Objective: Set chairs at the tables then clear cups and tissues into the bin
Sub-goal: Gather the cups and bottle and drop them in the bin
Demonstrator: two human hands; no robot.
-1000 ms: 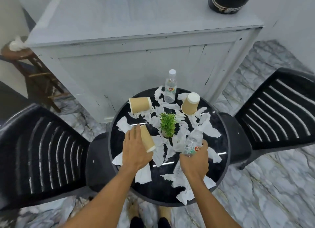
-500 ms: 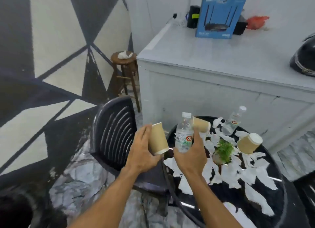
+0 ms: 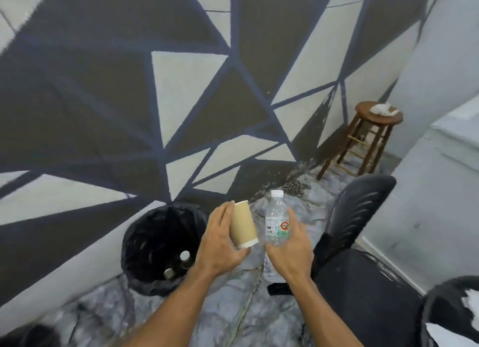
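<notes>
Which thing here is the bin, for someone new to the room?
Start at the big wall painted with dark and pale triangles; at its foot stands a round bin lined with a black plastic bag. It sits left of the left hand holding the tan paper cup. Unlike the black slatted chair and brown wooden stool, it is open-topped, with items inside.
</notes>
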